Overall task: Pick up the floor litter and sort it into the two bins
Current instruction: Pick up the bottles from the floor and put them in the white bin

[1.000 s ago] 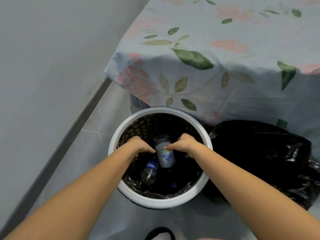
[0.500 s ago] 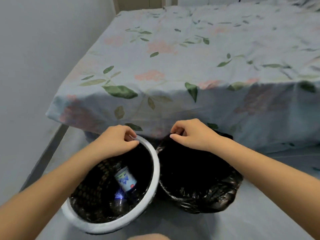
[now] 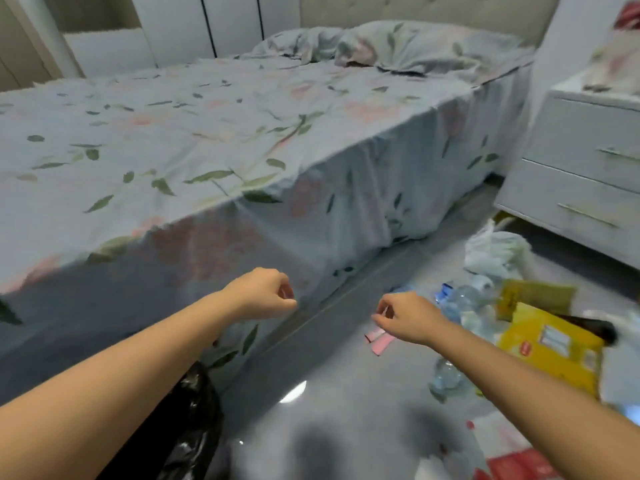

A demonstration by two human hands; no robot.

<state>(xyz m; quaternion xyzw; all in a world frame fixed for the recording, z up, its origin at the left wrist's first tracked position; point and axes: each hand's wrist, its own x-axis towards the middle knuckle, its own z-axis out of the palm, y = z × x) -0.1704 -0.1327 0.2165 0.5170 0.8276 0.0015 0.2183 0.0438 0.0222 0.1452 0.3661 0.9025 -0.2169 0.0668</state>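
Left hand (image 3: 261,294) and right hand (image 3: 407,318): fingers loosely curled, nothing held, raised beside the floral-sheeted bed (image 3: 207,140). Yellow plastic packet (image 3: 550,344), crushed clear bottles (image 3: 464,303) and pink paper scrap (image 3: 379,341) are scattered right of the bed; black bin liner (image 3: 194,427) lies at its foot.

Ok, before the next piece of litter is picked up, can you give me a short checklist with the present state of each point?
1. Left hand free: ok, fingers loosely curled, nothing in them.
2. Right hand free: ok, it holds nothing.
3. Litter in view: ok, pink wrapper lies on the floor beside the right hand; yellow packet and clear bottles lie further right.
4. Black bin bag in view: ok, at lower left.
5. White bin in view: not ok, outside the picture.
6. Sharp view for the grip: not ok, litter is blurred.
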